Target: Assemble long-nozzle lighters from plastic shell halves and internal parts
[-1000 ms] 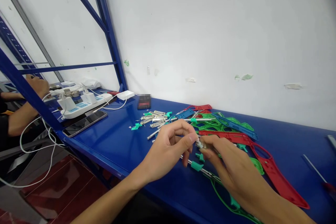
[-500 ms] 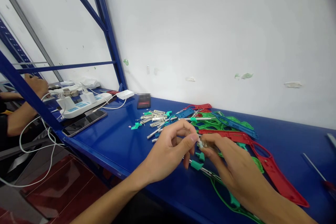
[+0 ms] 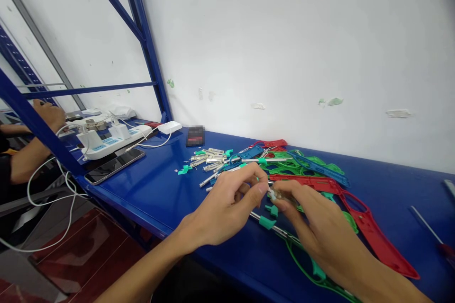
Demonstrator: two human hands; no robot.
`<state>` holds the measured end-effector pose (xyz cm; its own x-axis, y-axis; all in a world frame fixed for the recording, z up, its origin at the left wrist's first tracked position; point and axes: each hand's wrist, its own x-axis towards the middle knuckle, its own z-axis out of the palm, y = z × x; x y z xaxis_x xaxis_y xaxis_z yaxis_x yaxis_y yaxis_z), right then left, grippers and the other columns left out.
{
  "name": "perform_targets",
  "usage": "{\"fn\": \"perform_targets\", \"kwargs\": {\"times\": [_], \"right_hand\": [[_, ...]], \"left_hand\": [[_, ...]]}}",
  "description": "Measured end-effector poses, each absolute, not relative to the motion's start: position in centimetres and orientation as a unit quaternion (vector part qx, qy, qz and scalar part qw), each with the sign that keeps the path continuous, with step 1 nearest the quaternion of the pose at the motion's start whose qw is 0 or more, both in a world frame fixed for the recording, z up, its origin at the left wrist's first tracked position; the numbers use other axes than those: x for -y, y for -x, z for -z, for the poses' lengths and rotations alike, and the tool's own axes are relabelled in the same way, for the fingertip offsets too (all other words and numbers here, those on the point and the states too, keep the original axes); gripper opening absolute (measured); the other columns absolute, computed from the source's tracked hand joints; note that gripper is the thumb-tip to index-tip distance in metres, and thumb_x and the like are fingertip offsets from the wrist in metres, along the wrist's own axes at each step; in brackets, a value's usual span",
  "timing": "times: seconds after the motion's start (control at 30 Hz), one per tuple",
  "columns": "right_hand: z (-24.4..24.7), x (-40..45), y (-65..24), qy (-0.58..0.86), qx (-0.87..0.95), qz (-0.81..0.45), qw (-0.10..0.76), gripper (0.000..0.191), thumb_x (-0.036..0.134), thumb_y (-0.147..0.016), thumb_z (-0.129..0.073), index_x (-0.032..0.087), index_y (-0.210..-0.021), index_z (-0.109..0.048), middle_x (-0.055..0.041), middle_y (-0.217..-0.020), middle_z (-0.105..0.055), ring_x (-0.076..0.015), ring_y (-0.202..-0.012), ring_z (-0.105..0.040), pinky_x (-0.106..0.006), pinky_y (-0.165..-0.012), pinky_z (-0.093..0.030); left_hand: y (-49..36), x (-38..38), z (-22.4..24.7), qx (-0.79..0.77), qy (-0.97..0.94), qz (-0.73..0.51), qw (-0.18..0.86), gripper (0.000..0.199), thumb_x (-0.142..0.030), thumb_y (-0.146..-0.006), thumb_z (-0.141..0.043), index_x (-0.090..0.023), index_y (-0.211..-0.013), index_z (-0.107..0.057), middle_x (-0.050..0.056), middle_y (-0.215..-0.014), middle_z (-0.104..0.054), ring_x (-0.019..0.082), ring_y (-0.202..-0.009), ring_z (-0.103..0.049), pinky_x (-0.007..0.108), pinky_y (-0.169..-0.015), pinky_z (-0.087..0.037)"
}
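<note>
Nearest the edge, a green frame [image 3: 332, 287] lies on the blue table [image 3: 170, 208], partly beneath the right forearm. Above it both hands are brought together at the fingertips: left hand [image 3: 227, 206] and right hand [image 3: 320, 222] pinch, thumb against finger, a small pale part [image 3: 272, 194] held between them, off the tabletop. Whether it is one piece or two joined ones cannot be told; fingers cover most of it. Step in hand, by judgement: close two-handed work on this part — twisting, pulling or pressing, unclear which. Next move probably calls for a steady right-hand grip as counter-hold, with small, controlled force from the left fingertips; a slip could drop the part among the clutter. Just below the hands: a loose green clip [image 3: 273, 210] and a metal rod [image 3: 256, 218] bearing another green piece [image 3: 267, 222]. Beyond the right hand, a long red piece [image 3: 384, 246]; farther back, a heap of small metal pieces [image 3: 213, 163] and a blue piece [image 3: 320, 169] over green ones — then a dark box [image 3: 195, 136] near the wall.
</note>
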<state>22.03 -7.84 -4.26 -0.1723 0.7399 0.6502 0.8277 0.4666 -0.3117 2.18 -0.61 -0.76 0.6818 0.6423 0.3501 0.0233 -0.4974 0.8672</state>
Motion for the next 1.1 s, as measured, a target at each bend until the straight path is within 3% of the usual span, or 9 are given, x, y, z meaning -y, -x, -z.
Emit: {"fn": "perform_targets", "kwargs": {"times": [0.23,0.4,0.87,1.1], "right_hand": [[4.4,7.6,-22.4,0.493,0.779,0.077,0.380,0.014,0.033,-0.111,-0.047,0.031,-0.116,-0.060,0.0048,-0.096,-0.076,-0.0154,-0.079,-0.069,-0.028,-0.069,-0.048],[4.8,7.4,-22.8,0.482,0.784,0.101,0.377,0.025,0.037,-0.113,-0.038,0.032,-0.122,-0.060,0.0041,-0.096,-0.073,-0.0169,-0.081,-0.065,-0.029,-0.070,-0.045],[4.0,7.5,-22.3,0.461,0.798,0.161,0.353,0.022,0.026,-0.112,-0.034,0.027,-0.102,-0.053,0.0064,-0.077,-0.065,-0.0176,-0.059,-0.051,-0.029,-0.059,-0.034],[3.9,7.4,-22.2,0.466,0.801,0.161,0.339,0.021,0.021,-0.110,-0.037,0.027,-0.099,-0.053,0.0056,-0.077,-0.067,-0.0189,-0.059,-0.051,-0.030,-0.060,-0.034]], "left_hand": [[-2.2,1.2,1.1,-0.198,-0.806,-0.381,0.407,0.031,-0.041,-0.108,-0.052,-0.022,-0.084,-0.054,-0.006,-0.065,-0.045,0.011,-0.058,-0.042,0.028,-0.057,-0.031],[-2.6,1.9,1.8,-0.183,-0.807,-0.416,0.377,0.032,-0.035,-0.108,-0.050,-0.021,-0.080,-0.052,-0.005,-0.063,-0.048,0.011,-0.057,-0.042,0.029,-0.057,-0.030],[-3.7,2.9,2.9,-0.199,-0.770,-0.475,0.377,0.030,-0.031,-0.106,-0.051,-0.019,-0.078,-0.053,-0.005,-0.059,-0.050,0.009,-0.052,-0.045,0.026,-0.053,-0.032],[-3.8,3.1,2.9,-0.205,-0.760,-0.474,0.395,0.030,-0.028,-0.104,-0.052,-0.018,-0.076,-0.055,-0.005,-0.057,-0.051,0.009,-0.051,-0.047,0.024,-0.054,-0.034]]}}
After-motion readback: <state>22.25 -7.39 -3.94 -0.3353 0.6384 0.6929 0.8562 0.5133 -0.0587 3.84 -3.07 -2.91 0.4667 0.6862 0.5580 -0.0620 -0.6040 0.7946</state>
